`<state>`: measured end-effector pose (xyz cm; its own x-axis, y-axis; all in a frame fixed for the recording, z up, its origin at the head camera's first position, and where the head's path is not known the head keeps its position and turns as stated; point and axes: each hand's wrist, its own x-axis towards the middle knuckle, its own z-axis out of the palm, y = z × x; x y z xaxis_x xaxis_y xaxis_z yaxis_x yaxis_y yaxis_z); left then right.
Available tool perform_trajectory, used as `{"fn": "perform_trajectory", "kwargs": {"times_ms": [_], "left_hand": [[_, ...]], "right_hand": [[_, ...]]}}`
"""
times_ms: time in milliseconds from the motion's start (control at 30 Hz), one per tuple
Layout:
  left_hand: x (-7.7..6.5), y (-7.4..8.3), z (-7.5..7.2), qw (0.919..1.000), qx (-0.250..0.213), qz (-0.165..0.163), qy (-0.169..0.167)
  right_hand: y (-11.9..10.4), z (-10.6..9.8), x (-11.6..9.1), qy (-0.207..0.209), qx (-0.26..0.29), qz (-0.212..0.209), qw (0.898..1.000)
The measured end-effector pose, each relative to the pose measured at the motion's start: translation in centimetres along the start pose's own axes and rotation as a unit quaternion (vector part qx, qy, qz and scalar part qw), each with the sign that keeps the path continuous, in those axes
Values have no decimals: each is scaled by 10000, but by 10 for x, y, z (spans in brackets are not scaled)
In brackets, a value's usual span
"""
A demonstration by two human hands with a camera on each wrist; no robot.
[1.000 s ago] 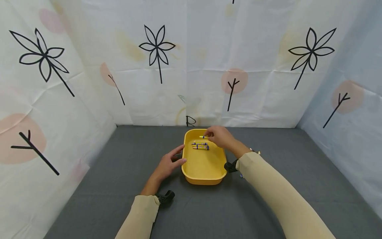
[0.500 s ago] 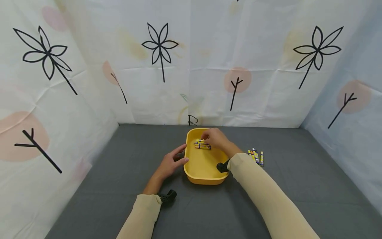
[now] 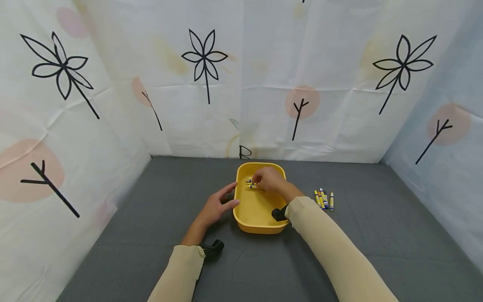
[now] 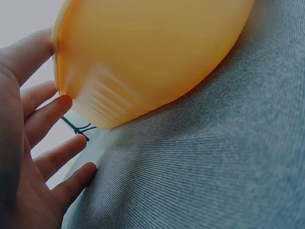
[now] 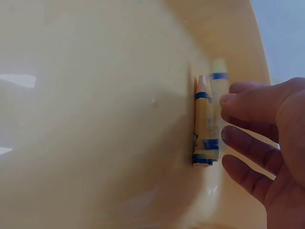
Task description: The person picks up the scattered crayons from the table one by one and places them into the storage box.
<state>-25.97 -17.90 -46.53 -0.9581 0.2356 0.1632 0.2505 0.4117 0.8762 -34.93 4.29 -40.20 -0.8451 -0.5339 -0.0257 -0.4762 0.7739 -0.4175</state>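
Note:
A yellow plastic tray (image 3: 256, 214) sits on the grey cloth. My left hand (image 3: 216, 206) is at its left side, fingers spread; in the left wrist view fingertips touch the outer wall near the rim. My right hand (image 3: 269, 179) reaches into the far part of the tray. Beneath its fingers lie several yellow crayons (image 3: 250, 186) with blue bands, side by side. In the right wrist view, a pale, blurred crayon (image 5: 219, 88) lies against the right fingertips, beside a peach-tipped crayon (image 5: 203, 119). Those fingers are loosely extended, not wrapped around it.
Several more crayons (image 3: 323, 199) lie on the grey cloth (image 3: 370, 235) right of the tray, beyond the right forearm. A white patterned cloth wall (image 3: 260, 126) rises behind, with side walls left and right.
My right hand brought a pinched crayon down toward the row in the tray, then moved slightly nearer over the row. My left hand stayed at the tray. The crayons on the cloth came into view.

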Motion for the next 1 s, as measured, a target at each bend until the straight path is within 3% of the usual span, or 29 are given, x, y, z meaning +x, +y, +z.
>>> {"fn": "perform_trajectory", "kwargs": {"times_ms": [400, 1000], "left_hand": [[1, 0, 3, 9999, 51, -132, 55], [0, 0, 2, 9998, 15, -164, 66]], "right_hand": [[6, -18, -12, 390, 198, 70, 9990], [39, -41, -61, 1188, 597, 94, 9911]]}}
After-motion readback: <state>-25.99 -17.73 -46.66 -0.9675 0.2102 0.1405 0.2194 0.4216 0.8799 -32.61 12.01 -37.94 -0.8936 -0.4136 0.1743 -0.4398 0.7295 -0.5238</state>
